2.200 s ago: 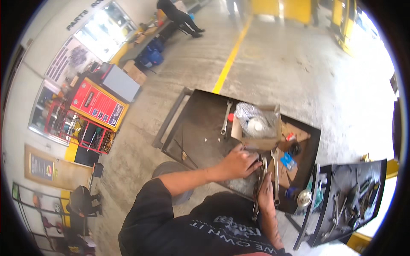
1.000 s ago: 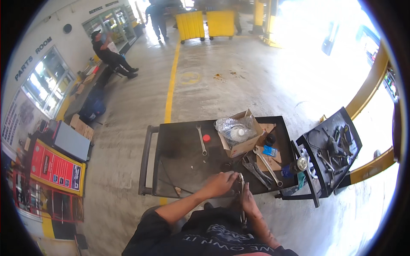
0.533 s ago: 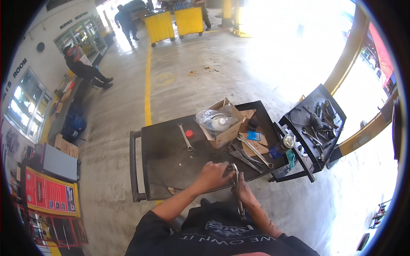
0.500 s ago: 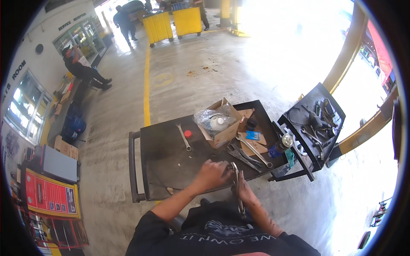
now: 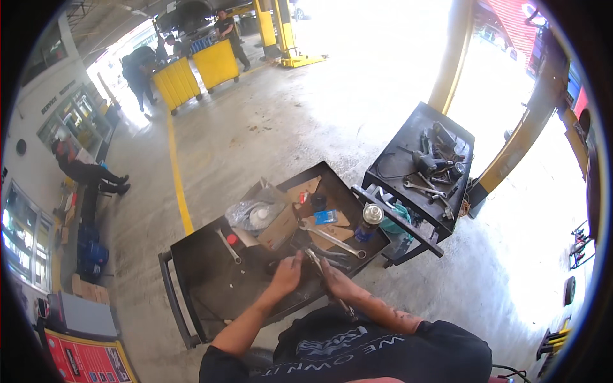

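Above the black cart's (image 5: 199, 271) near edge, the metal hand tool (image 5: 315, 259) runs along the inner side of the right hand (image 5: 338, 283), clamped there — its upper end beside the left hand (image 5: 287, 273), whose grip I cannot tell.

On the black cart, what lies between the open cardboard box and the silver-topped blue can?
In the head view: a blue packet on flat brown cardboard, a black round item beside it, and part of a long wrench.
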Tool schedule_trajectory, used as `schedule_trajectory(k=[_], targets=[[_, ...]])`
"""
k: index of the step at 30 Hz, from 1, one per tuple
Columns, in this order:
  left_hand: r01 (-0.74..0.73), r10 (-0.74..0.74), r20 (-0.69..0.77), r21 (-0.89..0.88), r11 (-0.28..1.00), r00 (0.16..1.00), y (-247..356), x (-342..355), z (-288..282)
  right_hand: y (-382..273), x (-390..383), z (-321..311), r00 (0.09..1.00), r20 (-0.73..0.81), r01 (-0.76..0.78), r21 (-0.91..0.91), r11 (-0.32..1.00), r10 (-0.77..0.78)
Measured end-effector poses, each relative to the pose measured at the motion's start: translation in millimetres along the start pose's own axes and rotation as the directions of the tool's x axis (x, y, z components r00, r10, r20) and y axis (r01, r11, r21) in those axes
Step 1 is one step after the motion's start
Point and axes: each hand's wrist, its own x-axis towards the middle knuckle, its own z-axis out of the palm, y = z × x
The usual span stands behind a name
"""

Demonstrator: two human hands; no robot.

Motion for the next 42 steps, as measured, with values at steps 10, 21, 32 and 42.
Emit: schedule_trajectory(k=[10,21,32,42], targets=[[-0.202,0.22,-0.052,0.235,0.951,0.974,22.2,12.6,0.0,2.2,7.1,-23.1,0.999,0.028,-0.034,0.058,0.998,0.032],[-0.259,0.273,0.038,0.463,0.848,0.961,31.3,13.1,-6.1,-2.8,2.7,-16.6,0.999,-0.017,-0.045,0.111,0.993,0.047],[-0.226,0.23,-0.047,0.085,0.97,0.972,21.6,10.3,10.5,28.2,1.5,-20.0,0.993,-0.04,-0.095,0.227,0.969,0.107],[-0.474,0.491,-0.068,0.18,0.862,0.868,33.6,19.4,18.0,43.7,19.9,-33.3,0.968,-0.007,-0.231,0.359,0.904,0.25]])
